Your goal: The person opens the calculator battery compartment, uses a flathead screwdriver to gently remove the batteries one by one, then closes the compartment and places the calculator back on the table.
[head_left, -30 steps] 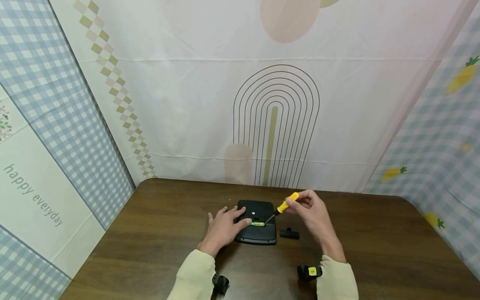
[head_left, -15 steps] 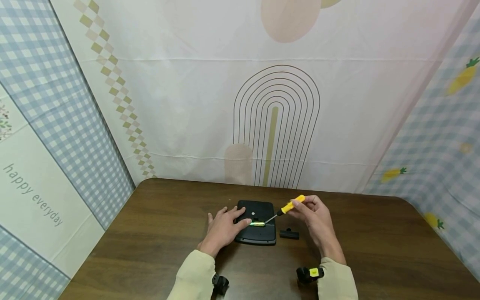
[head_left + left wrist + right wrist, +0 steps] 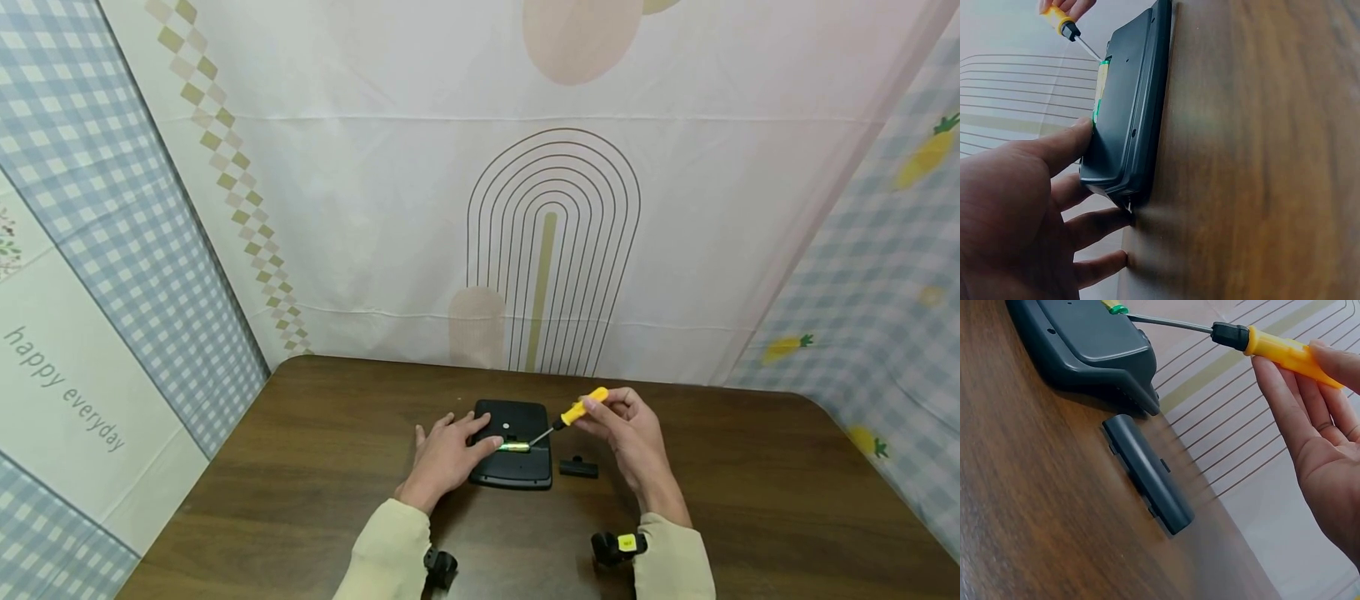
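Note:
A black desk calculator (image 3: 512, 471) lies back up on the table, its battery slot uncovered. In the slot sits a green and gold battery (image 3: 515, 447). My left hand (image 3: 447, 458) rests on the calculator's left side, fingers spread; the thumb (image 3: 1072, 140) presses by the battery's left end and hides part of it. My right hand (image 3: 626, 437) pinches the yellow handle of a screwdriver (image 3: 1275, 351) between thumb and fingers. The screwdriver slants down to the left, its tip right at the battery's right end. Beside the calculator is its black battery cover (image 3: 1147, 475).
Under everything is a brown wooden table (image 3: 322, 533) with rounded far corners. A pale patterned cloth (image 3: 375, 208) hangs behind its far edge. Each wrist wears a small black camera, such as the right wrist camera (image 3: 617, 547).
My right hand and the screwdriver's handle have shifted slightly right and down, lowering the tool's slant, while its tip stays at the battery's end. The left hand, calculator and cover have not moved.

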`<state>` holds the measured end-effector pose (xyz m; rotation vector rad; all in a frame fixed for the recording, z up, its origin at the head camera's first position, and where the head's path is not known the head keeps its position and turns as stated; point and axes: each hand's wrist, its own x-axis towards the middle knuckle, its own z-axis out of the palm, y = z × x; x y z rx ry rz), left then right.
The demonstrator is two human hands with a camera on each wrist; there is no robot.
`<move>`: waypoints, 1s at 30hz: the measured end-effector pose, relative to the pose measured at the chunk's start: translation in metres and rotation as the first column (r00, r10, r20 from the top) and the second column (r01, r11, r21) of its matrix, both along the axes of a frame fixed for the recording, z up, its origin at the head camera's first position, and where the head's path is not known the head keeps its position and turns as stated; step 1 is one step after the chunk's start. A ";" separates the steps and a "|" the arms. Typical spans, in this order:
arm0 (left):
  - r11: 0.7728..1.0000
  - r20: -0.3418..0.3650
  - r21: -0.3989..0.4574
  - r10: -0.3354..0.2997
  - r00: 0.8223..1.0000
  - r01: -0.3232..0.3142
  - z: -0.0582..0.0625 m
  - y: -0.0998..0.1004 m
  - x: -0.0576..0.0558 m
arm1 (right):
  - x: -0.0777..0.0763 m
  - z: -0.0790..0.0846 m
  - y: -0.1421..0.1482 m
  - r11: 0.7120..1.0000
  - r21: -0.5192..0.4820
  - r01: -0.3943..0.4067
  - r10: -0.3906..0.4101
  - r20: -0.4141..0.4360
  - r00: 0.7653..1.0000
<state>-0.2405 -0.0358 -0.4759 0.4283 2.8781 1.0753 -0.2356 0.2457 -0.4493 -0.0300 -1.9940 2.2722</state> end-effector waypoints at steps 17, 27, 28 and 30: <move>1.000 0.006 0.006 0.001 1.000 -0.001 0.001 0.000 0.001 | 0.000 0.002 -0.002 1.000 0.006 0.014 -0.014 -0.008 1.000; 1.000 0.008 0.006 0.007 1.000 -0.007 0.002 0.000 0.002 | 0.001 0.004 -0.002 1.000 -0.024 0.011 -0.011 -0.015 1.000; 1.000 0.008 0.007 0.007 1.000 -0.007 0.002 0.000 0.002 | 0.001 0.004 -0.002 1.000 -0.027 0.009 -0.009 -0.014 1.000; 1.000 0.008 0.011 0.008 1.000 -0.008 0.001 0.000 0.002 | 0.001 0.004 -0.002 0.999 -0.033 0.013 -0.013 -0.013 1.000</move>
